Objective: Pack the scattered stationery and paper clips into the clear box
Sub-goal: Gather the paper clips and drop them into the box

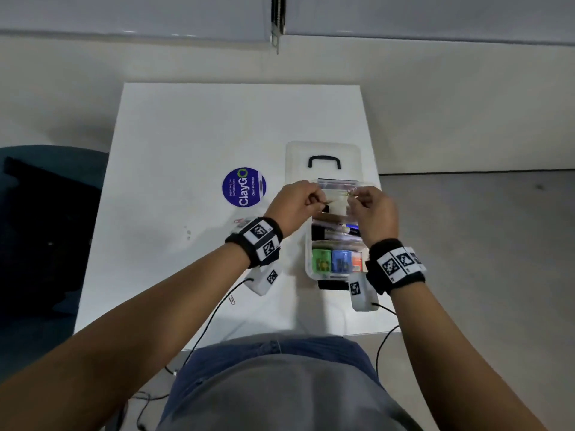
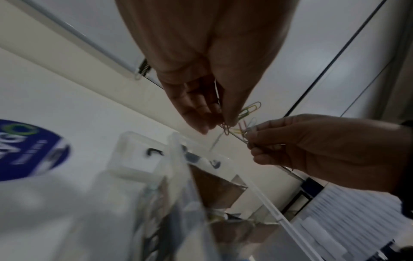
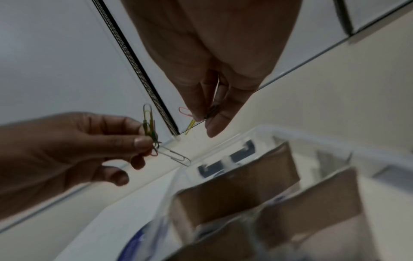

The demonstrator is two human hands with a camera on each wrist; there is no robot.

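We are holding both hands above the clear box [image 1: 334, 241], which is sitting open on the white table [image 1: 186, 135], its lid [image 1: 323, 157] lying flat just beyond it. Our left hand [image 1: 294, 205] is pinching a small cluster of coloured paper clips [image 3: 149, 123] between thumb and fingertips, with one plain wire clip dangling from the bunch. Our right hand [image 1: 371, 209] is pinching a few more clips [image 3: 190, 118], a pink one and a yellow one showing past the fingertips. We are keeping both bunches over the far end of the box, probably so that any clip slipping free is falling inside rather than onto the table. The clips look tangled, so we are likely teasing them apart or gathering them before letting them drop. Inside the box, brown card dividers [image 3: 234, 178] are splitting the space into compartments; markers are lying in the middle part, and green, blue and orange items are standing at the near end. One loose clip [image 1: 231, 299] is lying on the table to the near left of the box, so the packing is not yet finished. A round blue sticker [image 1: 244, 187] is lying left of the box.
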